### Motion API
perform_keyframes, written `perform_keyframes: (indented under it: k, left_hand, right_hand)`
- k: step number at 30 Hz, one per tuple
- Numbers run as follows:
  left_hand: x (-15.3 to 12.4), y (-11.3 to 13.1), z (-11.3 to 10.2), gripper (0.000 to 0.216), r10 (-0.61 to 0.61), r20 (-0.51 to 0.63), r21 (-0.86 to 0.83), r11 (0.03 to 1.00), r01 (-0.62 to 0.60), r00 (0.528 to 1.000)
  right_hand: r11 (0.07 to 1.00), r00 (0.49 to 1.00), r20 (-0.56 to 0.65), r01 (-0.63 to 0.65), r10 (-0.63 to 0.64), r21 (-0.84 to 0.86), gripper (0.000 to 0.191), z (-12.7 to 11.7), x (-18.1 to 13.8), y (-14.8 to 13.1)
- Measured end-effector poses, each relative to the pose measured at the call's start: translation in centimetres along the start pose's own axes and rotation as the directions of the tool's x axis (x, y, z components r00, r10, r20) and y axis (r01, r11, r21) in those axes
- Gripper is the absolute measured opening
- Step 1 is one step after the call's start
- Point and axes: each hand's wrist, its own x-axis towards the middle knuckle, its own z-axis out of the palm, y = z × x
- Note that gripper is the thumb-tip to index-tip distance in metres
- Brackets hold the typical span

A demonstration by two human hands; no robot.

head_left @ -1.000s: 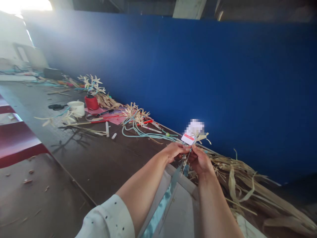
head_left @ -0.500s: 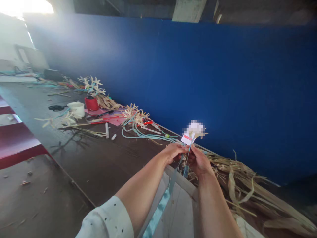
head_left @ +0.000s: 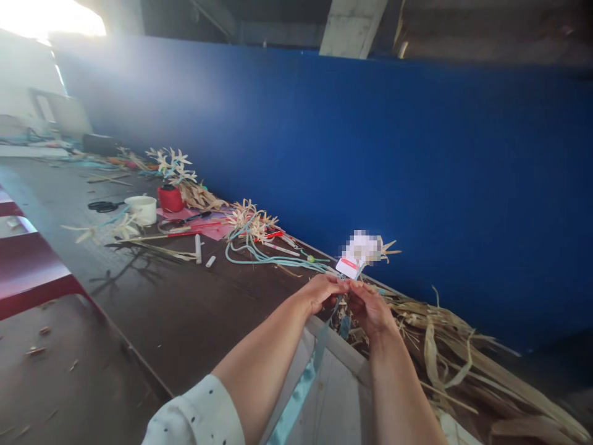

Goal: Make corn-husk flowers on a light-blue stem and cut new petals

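Left hand (head_left: 324, 292): fingers curled in, tips meeting the right's; their grip I can't make out
Right hand (head_left: 370, 306): fingertips pinched on a thin light-blue stem (head_left: 361, 270)
Pale straw-coloured husk flower (head_left: 390, 248): atop that stem, above the hand

A long table (head_left: 222, 327) runs along a wall (head_left: 417, 154). At the left sits a cup (head_left: 141, 212), with scissors (head_left: 104, 206) on its left and a spool (head_left: 170, 199) on its right. A bunch of flowers (head_left: 175, 165) is just behind the spool. More flowers (head_left: 252, 221) lie between the spool and the hands. Cords (head_left: 259, 254) run from them toward the left hand (head_left: 323, 292), which is next to the right hand (head_left: 370, 307). Behind both hands is a card (head_left: 348, 267). Dry leaves (head_left: 430, 349) lie to the right.
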Motion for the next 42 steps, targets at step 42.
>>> perform_keyframes:
  k: [42]
  left_hand:
    - [0.3,-0.3,0.0,0.033,0.054,-0.037,-0.008,0.998,-0.055,0.998]
  right_hand:
    - [0.985,0.986,-0.131,-0.08,0.1,0.151,0.032,0.7,0.8,-0.4]
